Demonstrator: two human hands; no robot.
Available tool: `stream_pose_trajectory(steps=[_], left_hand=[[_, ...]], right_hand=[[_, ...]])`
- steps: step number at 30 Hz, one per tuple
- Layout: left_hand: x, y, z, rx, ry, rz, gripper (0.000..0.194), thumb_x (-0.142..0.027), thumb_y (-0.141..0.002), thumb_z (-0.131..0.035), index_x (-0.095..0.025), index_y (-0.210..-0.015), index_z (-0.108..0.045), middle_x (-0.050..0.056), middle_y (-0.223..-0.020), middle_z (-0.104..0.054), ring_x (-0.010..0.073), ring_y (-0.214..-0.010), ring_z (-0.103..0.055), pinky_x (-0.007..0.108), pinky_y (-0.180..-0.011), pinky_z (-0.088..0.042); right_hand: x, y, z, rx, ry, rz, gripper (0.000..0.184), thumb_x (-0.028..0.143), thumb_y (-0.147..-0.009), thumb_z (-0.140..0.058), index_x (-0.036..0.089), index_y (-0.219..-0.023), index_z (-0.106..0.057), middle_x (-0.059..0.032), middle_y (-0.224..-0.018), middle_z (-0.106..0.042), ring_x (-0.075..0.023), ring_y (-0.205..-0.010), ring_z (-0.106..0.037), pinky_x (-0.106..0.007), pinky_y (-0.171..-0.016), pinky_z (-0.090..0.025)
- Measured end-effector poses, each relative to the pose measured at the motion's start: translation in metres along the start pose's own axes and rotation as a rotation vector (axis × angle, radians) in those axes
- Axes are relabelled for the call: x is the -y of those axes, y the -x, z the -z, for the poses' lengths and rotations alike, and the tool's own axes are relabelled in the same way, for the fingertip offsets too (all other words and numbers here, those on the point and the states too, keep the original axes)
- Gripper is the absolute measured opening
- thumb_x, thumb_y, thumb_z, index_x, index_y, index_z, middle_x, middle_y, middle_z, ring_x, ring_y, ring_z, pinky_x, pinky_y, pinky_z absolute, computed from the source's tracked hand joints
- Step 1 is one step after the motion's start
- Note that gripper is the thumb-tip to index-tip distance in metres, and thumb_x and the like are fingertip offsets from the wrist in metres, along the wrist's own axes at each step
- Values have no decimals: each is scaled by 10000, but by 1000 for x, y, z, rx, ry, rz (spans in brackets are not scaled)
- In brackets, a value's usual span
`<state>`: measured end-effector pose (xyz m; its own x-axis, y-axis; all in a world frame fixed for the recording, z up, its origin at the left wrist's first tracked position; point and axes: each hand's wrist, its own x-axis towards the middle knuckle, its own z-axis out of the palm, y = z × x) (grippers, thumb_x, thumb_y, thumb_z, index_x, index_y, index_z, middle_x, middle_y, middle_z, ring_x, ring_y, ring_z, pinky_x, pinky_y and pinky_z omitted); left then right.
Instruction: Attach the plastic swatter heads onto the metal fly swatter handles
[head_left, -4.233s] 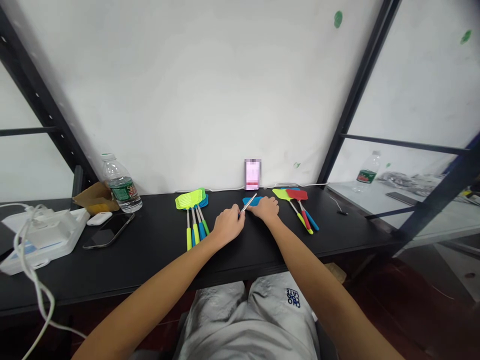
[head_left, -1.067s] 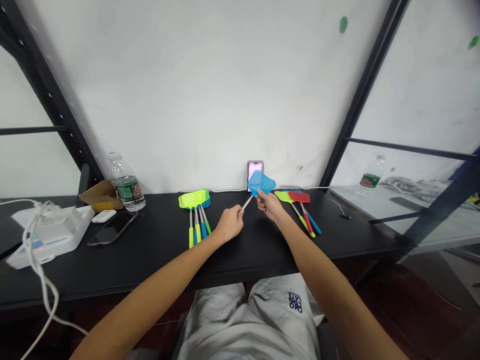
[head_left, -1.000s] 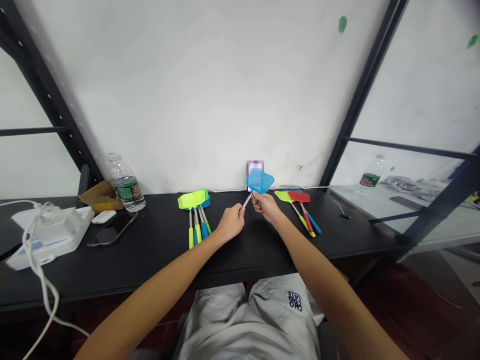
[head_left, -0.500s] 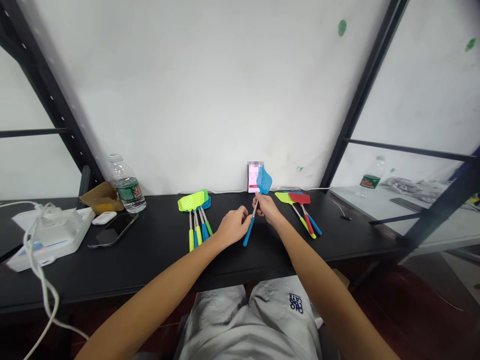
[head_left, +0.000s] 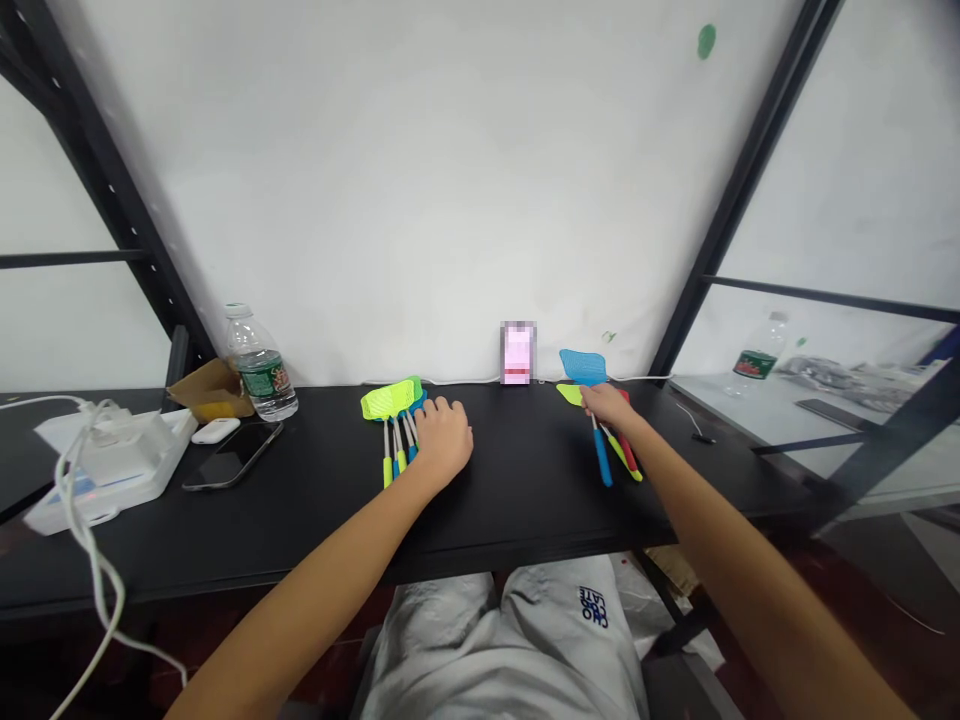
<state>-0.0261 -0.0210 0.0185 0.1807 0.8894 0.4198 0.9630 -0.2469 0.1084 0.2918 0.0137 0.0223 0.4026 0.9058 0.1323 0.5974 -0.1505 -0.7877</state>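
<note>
Inside the closed right hand (head_left: 606, 405), a blue fly swatter (head_left: 583, 367) is sticking up, gripped tight by its thin handle, its head hovering just above a yellow swatter (head_left: 570, 394). The open left hand (head_left: 442, 438) is resting palm down, right beside a pile of fly swatters (head_left: 386, 402).

The counter (head_left: 525, 520) carries at least four fly swatters (head_left: 388, 403) at eleven o'clock, four more fly swatters (head_left: 583, 366) at one o'clock, one water bottle (head_left: 261, 365) and one phone (head_left: 232, 456) at ten o'clock.

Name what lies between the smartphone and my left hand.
Head view: fly swatter handles, yellow-green and blue, lie between the smartphone and your left hand.
</note>
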Motion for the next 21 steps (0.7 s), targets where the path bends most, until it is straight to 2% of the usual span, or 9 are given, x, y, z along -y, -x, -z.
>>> stream_pose_trajectory(steps=[1,3,5,7,12,17,19,21], left_hand=[[3,-3,0,-8,-26,16,292,-307,-845,-549,-113,-1062,-580,219,-1141,-539,382,-1134,-442,474,-940,-318],[10,-8,0,-1,-60,49,319,-316,-836,-559,-105,-1074,-581,231,-1143,-540,393,-1123,-447,473,-923,-319],[16,-13,0,11,-89,85,337,-325,-832,-564,-105,-1087,-583,239,-1150,-548,396,-1121,-450,470,-915,-320],[22,-17,0,29,-124,126,358,-339,-823,-576,-108,-1097,-589,243,-1157,-558,394,-1116,-457,463,-902,-326],[32,-27,-3,98,-197,205,411,-396,-804,-608,-113,-1102,-608,248,-1165,-583,389,-1092,-487,445,-872,-335],[37,-32,-4,191,-203,251,444,-450,-815,-593,-107,-1096,-622,271,-1178,-592,403,-1100,-505,452,-869,-329],[38,-33,-4,195,-199,255,447,-456,-819,-588,-108,-1098,-626,273,-1188,-592,405,-1105,-508,451,-869,-334],[38,-32,-3,186,-197,251,457,-458,-822,-583,-99,-1100,-630,281,-1191,-591,408,-1106,-512,450,-866,-342]], right_hand=[[-3,-6,8,34,205,-42,396,418,-903,-493,156,-633,-616,-86,-520,-568,-177,-506,-566,-280,-531,-442],[-8,-17,21,77,473,-49,416,421,-926,-451,122,-755,-683,-161,-677,-652,-261,-740,-660,-335,-692,-484],[-12,-24,26,82,627,-40,408,417,-925,-460,92,-913,-706,-219,-874,-686,-316,-932,-656,-381,-790,-480],[-16,-28,26,75,718,-34,397,407,-910,-494,88,-1034,-695,-239,-1032,-672,-333,-1027,-633,-402,-829,-477],[-20,-27,16,31,796,-34,367,324,-849,-586,116,-1136,-677,-242,-1201,-618,-353,-1068,-620,-420,-817,-491],[-14,-20,10,-36,821,-43,359,202,-796,-614,149,-1145,-682,-217,-1168,-638,-337,-1049,-630,-405,-799,-505],[-12,-17,10,-45,830,-27,352,193,-788,-621,158,-1131,-691,-212,-1154,-645,-334,-1053,-628,-410,-812,-503],[-9,-16,11,-67,748,17,333,199,-787,-626,162,-1110,-701,-211,-1129,-657,-336,-1051,-628,-428,-823,-499]])
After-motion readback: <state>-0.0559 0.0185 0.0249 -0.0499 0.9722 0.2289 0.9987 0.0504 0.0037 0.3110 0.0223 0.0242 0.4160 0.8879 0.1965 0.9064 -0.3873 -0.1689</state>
